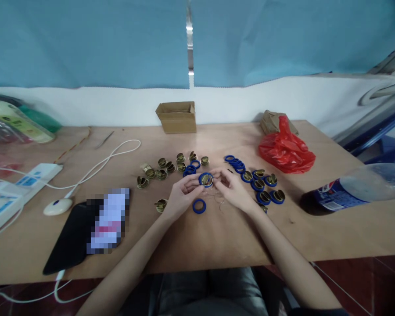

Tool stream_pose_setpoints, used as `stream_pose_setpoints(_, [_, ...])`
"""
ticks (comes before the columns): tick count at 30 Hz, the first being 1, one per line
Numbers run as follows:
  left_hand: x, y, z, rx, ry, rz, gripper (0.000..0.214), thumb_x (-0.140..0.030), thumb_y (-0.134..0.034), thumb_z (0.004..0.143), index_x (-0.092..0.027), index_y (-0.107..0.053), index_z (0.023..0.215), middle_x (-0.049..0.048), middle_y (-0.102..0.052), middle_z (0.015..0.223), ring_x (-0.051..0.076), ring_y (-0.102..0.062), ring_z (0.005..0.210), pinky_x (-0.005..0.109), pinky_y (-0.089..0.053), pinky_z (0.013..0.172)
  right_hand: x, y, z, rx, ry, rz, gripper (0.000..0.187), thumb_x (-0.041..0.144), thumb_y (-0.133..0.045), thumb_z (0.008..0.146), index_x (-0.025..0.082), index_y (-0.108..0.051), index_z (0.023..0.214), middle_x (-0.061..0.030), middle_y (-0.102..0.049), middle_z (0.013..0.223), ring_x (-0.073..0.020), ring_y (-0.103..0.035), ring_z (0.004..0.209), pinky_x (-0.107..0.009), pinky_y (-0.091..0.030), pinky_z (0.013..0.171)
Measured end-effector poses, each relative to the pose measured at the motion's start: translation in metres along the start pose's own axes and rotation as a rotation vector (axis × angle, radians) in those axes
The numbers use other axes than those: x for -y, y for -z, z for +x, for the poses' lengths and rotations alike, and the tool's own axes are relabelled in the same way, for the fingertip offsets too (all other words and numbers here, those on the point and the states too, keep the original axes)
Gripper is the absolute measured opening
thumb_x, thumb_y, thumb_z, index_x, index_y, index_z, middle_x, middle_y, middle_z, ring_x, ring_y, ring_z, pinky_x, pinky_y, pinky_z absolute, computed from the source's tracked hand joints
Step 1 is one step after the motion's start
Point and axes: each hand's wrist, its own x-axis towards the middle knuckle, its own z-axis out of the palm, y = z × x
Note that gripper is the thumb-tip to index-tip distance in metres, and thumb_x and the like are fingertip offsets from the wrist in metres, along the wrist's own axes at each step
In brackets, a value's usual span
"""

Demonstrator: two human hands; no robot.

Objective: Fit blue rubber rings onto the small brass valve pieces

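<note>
My left hand (pixel 181 196) and my right hand (pixel 232 188) meet over the middle of the wooden table (pixel 197 237). Between their fingertips they pinch a brass fitting with a blue ring round it (pixel 206 179). A loose blue ring (pixel 199 206) lies just below my left hand. Several bare brass fittings (pixel 166 169) lie scattered to the left. A small pile of blue rings (pixel 235 162) lies behind my right hand. Several brass fittings with blue rings on them (pixel 266 188) sit to its right.
A small open cardboard box (pixel 177 116) stands at the table's back. A red plastic bag (pixel 285 149) and a lying plastic bottle (pixel 355 186) are on the right. At the left lie a phone on a black pad (pixel 85 228), a white mouse (pixel 57 206) and a power strip (pixel 26 180).
</note>
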Motion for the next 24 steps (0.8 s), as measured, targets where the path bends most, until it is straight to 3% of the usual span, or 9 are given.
stream_pose_setpoints(7, [0.006,-0.001,0.002,0.021,-0.02,0.041,0.043,-0.044,-0.074,0.082,-0.016,-0.067,0.113,0.0115,-0.078,0.107,0.025,-0.077,0.086,0.042,-0.066,0.08,0.0,0.001,0.001,-0.023,-0.016,-0.022,0.02,0.025,-0.055,0.091,0.021,-0.068,0.106,-0.004,-0.069,0.09,-0.0173,-0.064,0.079,-0.031,-0.053,0.072])
stream_pose_setpoints(16, [0.015,0.001,0.004,-0.047,-0.036,0.076,0.038,-0.05,-0.07,0.084,-0.017,-0.066,0.104,0.0071,-0.077,0.092,0.023,-0.077,0.08,0.037,-0.066,0.072,0.006,0.002,0.0,-0.005,0.014,-0.083,0.017,0.027,-0.055,0.094,0.02,-0.069,0.1,-0.0041,-0.069,0.089,-0.0169,-0.062,0.075,-0.031,-0.05,0.07])
stream_pose_setpoints(24, [0.013,-0.002,0.002,-0.032,-0.049,0.129,0.039,-0.052,-0.067,0.086,-0.018,-0.064,0.103,0.0046,-0.073,0.086,0.02,-0.075,0.074,0.031,-0.065,0.065,-0.004,-0.001,0.001,-0.034,0.054,-0.127,0.013,0.023,-0.054,0.093,0.021,-0.066,0.097,-0.0042,-0.066,0.09,-0.0172,-0.06,0.077,-0.03,-0.049,0.069])
